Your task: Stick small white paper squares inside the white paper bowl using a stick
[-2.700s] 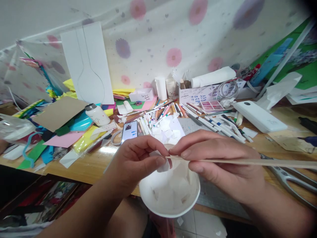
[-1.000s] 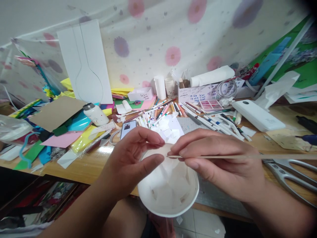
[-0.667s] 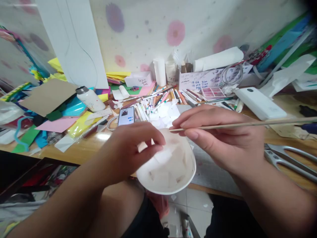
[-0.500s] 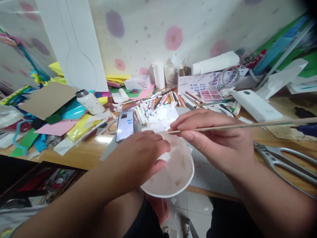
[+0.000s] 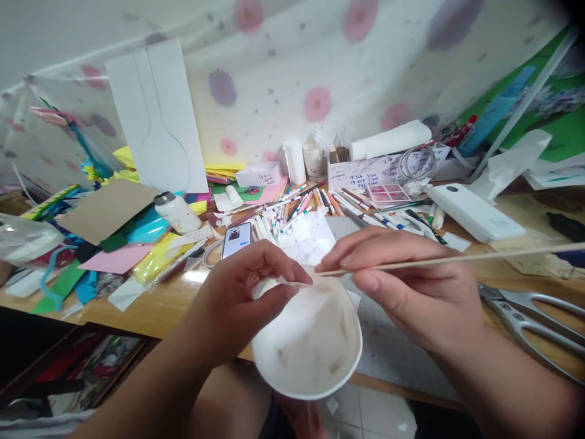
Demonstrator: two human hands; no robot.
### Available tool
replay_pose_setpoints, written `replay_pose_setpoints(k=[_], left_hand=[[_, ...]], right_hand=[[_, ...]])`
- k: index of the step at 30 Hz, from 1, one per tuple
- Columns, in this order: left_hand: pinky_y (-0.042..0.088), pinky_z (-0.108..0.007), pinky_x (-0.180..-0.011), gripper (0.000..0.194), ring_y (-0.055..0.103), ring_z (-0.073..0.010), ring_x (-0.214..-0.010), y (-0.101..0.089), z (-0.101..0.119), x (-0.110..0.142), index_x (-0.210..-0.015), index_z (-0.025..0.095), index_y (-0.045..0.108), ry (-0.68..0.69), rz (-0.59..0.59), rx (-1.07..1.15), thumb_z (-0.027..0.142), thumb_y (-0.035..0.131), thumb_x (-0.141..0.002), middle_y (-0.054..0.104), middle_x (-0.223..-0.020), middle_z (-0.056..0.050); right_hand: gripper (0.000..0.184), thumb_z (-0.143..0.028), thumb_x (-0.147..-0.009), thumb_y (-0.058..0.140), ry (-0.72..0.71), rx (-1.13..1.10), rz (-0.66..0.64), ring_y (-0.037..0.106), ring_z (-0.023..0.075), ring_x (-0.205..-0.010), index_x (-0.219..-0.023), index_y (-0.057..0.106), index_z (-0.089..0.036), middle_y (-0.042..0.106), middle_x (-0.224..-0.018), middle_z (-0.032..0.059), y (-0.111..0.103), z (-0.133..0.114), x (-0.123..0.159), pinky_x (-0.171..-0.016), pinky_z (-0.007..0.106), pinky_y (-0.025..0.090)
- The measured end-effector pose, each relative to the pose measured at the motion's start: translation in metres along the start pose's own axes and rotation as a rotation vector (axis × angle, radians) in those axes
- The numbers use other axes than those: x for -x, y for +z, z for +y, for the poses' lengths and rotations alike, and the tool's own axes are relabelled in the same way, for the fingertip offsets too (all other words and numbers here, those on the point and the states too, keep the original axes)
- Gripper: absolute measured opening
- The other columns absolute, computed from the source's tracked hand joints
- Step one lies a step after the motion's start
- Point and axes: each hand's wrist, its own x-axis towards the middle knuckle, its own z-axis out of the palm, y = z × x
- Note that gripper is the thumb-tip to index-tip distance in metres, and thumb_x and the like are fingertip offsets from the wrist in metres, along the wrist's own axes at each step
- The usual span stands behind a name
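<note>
My left hand [image 5: 251, 299] is closed in a pinch, thumb against fingers, on a thin white piece of paper [image 5: 296, 283]. In my right hand [image 5: 411, 283] is a slender wooden stick [image 5: 516, 253], held between thumb and fingers and running out to the right. The stick's tip nearly meets the paper; whether they touch I cannot tell. Both hands are above the far rim of a white paper bowl [image 5: 307, 393], whose inside shows a few brownish marks. Paper scraps [image 5: 304, 235] lie on the table just beyond the bowl.
Metal scissors [image 5: 525, 311] lie at the right, near a white power bank [image 5: 475, 210]. Behind the hands are a phone [image 5: 236, 236], many scattered markers [image 5: 292, 204] and a pink-celled box [image 5: 388, 193]. A white bottle [image 5: 176, 212] and coloured sheets [image 5: 116, 256] crowd the left.
My left hand has turned so its thumb and fingertips now show pinching the paper close to the stick's tip. The surroundings and bowl appear lower and shifted as the view moved.
</note>
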Motion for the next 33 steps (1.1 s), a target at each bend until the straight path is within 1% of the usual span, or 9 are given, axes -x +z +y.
replay_pose_setpoints(k=[4, 7, 14, 17, 23, 25, 28, 31, 33], left_hand=[[0.053, -0.021, -0.064, 0.014, 0.067, -0.0133, -0.071, 0.0023, -0.002, 0.0015, -0.077, 0.022, 0.068, -0.028, 0.035, 0.173, 0.017, 0.08, -0.085, 0.073, -0.076, 0.0], [0.051, -0.02, -0.063, 0.014, 0.065, -0.012, -0.069, 0.0021, -0.0007, 0.0026, -0.076, 0.022, 0.07, -0.041, 0.045, 0.158, 0.014, 0.079, -0.083, 0.071, -0.074, 0.001], [0.045, -0.021, -0.059, 0.005, 0.059, -0.0124, -0.066, -0.0019, -0.0022, 0.0047, -0.081, 0.022, 0.076, -0.084, -0.026, 0.091, 0.023, 0.078, -0.086, 0.07, -0.074, -0.001], [0.042, -0.02, -0.054, 0.009, 0.055, -0.0114, -0.061, -0.0001, -0.0034, 0.0043, -0.08, 0.021, 0.076, -0.14, -0.028, 0.182, 0.027, 0.08, -0.085, 0.067, -0.069, 0.0], [0.048, -0.021, -0.057, 0.006, 0.06, -0.0123, -0.062, 0.0043, -0.0021, 0.0015, -0.08, 0.021, 0.076, -0.18, -0.025, 0.357, 0.024, 0.08, -0.083, 0.069, -0.069, 0.0], [0.046, -0.022, -0.055, 0.007, 0.059, -0.0127, -0.061, 0.0044, -0.0007, 0.0006, -0.076, 0.02, 0.075, -0.165, -0.001, 0.274, 0.023, 0.08, -0.081, 0.068, -0.067, 0.0], [0.042, -0.023, -0.054, 0.009, 0.056, -0.0132, -0.062, 0.0045, 0.0007, 0.0001, -0.073, 0.02, 0.071, -0.102, 0.024, 0.015, 0.02, 0.076, -0.08, 0.066, -0.068, 0.001], [0.04, -0.024, -0.054, 0.011, 0.056, -0.0143, -0.064, 0.0057, 0.0004, 0.0003, -0.071, 0.021, 0.066, -0.054, 0.03, -0.2, 0.02, 0.07, -0.081, 0.062, -0.067, 0.002], [0.042, -0.025, -0.057, 0.012, 0.057, -0.015, -0.065, 0.0064, 0.0001, 0.0, -0.069, 0.02, 0.063, -0.014, 0.03, -0.267, 0.019, 0.069, -0.08, 0.06, -0.068, 0.002]], right_hand=[[0.015, -0.01, -0.09, 0.076, 0.008, 0.014, -0.02, 0.079, 0.0175, -0.09, -0.099, 0.082, -0.021, 0.083, -0.094, 0.0061, 0.0, -0.0016, 0.0002, -0.085, 0.028, 0.065], [0.014, -0.011, -0.09, 0.076, 0.008, 0.001, -0.047, 0.079, 0.0169, -0.09, -0.1, 0.082, -0.02, 0.083, -0.096, 0.0068, 0.0008, -0.0007, 0.0014, -0.083, 0.026, 0.065], [0.013, -0.012, -0.092, 0.075, 0.001, -0.05, -0.058, 0.079, 0.0165, -0.091, -0.102, 0.081, -0.018, 0.083, -0.098, 0.0081, 0.0021, 0.0002, 0.0027, -0.085, 0.026, 0.065], [0.013, -0.011, -0.092, 0.074, -0.006, -0.05, -0.09, 0.079, 0.0163, -0.092, -0.102, 0.081, -0.017, 0.083, -0.098, 0.009, 0.0033, -0.0011, 0.0008, -0.086, 0.025, 0.065], [0.013, -0.011, -0.092, 0.074, -0.024, -0.059, -0.089, 0.08, 0.0161, -0.089, -0.102, 0.081, -0.016, 0.083, -0.096, 0.0094, 0.0024, -0.0011, -0.0004, -0.083, 0.024, 0.065], [0.013, -0.012, -0.092, 0.075, -0.011, -0.039, -0.072, 0.079, 0.0163, -0.089, -0.102, 0.081, -0.018, 0.083, -0.097, 0.008, 0.0016, -0.0008, 0.0004, -0.083, 0.025, 0.065], [0.011, -0.015, -0.091, 0.076, -0.014, 0.026, -0.07, 0.08, 0.0171, -0.09, -0.1, 0.081, -0.021, 0.084, -0.098, 0.007, 0.0016, -0.001, 0.001, -0.083, 0.027, 0.066], [0.01, -0.012, -0.09, 0.077, -0.039, 0.116, -0.107, 0.08, 0.0174, -0.09, -0.095, 0.081, -0.019, 0.084, -0.098, 0.0085, 0.0028, -0.0018, 0.0001, -0.083, 0.025, 0.066], [0.011, -0.008, -0.089, 0.075, -0.049, 0.153, -0.124, 0.08, 0.0176, -0.089, -0.093, 0.081, -0.016, 0.084, -0.096, 0.0106, 0.0034, -0.0021, -0.0006, -0.083, 0.024, 0.065]])
